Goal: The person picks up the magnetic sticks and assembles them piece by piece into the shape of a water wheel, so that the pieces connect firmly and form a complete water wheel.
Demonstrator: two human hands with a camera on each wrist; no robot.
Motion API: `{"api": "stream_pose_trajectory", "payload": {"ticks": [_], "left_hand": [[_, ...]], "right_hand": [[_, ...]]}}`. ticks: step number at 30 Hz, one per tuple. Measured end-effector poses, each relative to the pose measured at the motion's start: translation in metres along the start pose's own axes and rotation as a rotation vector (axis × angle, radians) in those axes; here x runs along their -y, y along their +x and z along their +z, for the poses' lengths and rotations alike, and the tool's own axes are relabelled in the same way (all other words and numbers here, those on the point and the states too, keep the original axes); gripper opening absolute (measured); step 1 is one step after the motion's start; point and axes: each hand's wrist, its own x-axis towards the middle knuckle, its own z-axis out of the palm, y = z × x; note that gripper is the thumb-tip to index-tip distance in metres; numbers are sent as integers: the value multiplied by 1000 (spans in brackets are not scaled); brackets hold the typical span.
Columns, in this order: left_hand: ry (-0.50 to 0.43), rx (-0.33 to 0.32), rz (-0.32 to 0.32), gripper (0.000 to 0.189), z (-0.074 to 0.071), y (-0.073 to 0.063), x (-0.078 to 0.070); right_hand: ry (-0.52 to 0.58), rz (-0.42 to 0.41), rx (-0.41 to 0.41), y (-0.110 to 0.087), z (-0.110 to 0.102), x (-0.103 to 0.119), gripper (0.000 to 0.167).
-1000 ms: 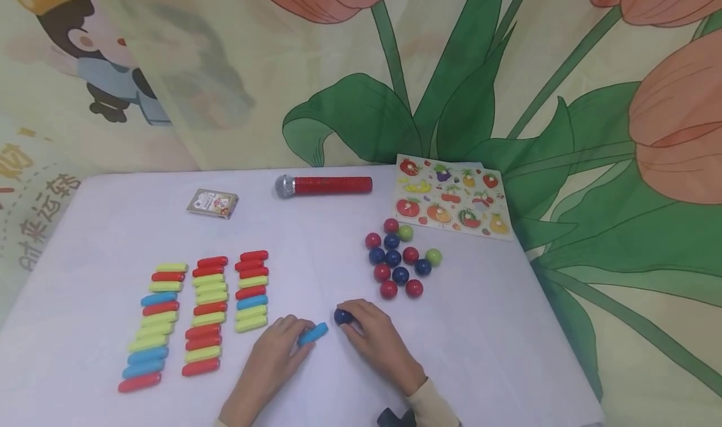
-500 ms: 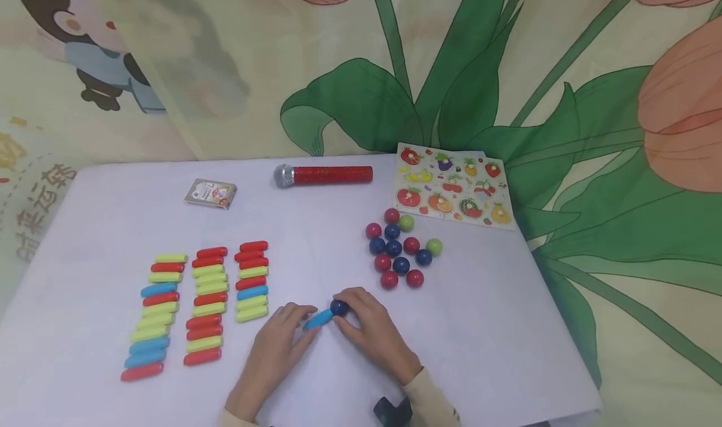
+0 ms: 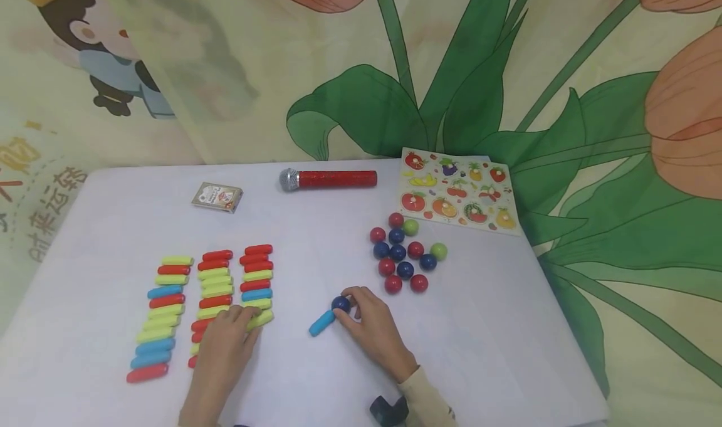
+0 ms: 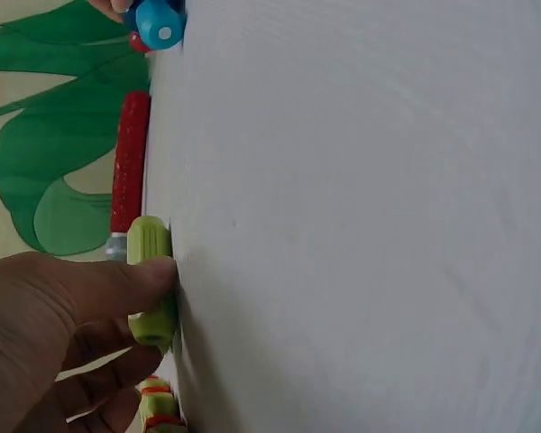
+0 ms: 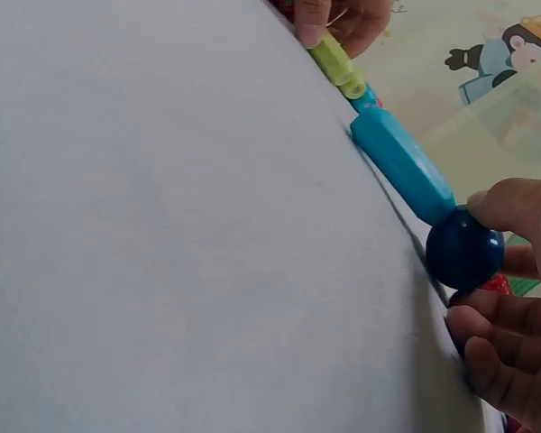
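Left hand [image 3: 222, 342] now on lime stick [image 3: 262, 319], neighbouring sticks [image 3: 199, 325] partly hidden, count unclear.

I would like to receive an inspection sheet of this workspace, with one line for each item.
Surface: white tabletop.
Job's things: blue stick touches dark blue ball with one end; coloured sticks in three columns; loose balls in red, blue and green, clustered.
Clutter: red microphone, small box and fruit-picture sheet, toward the far side.
Grips: left hand pinches lime stick at the rightmost column's near end; right hand holds the dark blue ball.
Cables: nothing seen.
Surroundings: tulip-printed backdrop behind.
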Motion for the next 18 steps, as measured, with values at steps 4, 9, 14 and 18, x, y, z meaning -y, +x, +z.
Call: {"api": "stream_pose_trajectory", "payload": {"ticks": [4, 9, 14, 18], "left_hand": [[-83, 21, 4, 45, 6, 1, -15], [-172, -14, 121, 38, 15, 7, -39], [-165, -39, 211, 35, 25, 13, -53], [-149, -25, 221, 33, 31, 14, -57]], "right_hand": [[24, -18, 53, 1, -4, -3, 36], [58, -40, 112, 2, -8, -4, 37], [58, -60, 137, 4, -8, -5, 37], [55, -63, 153, 2, -8, -6, 38]]}}
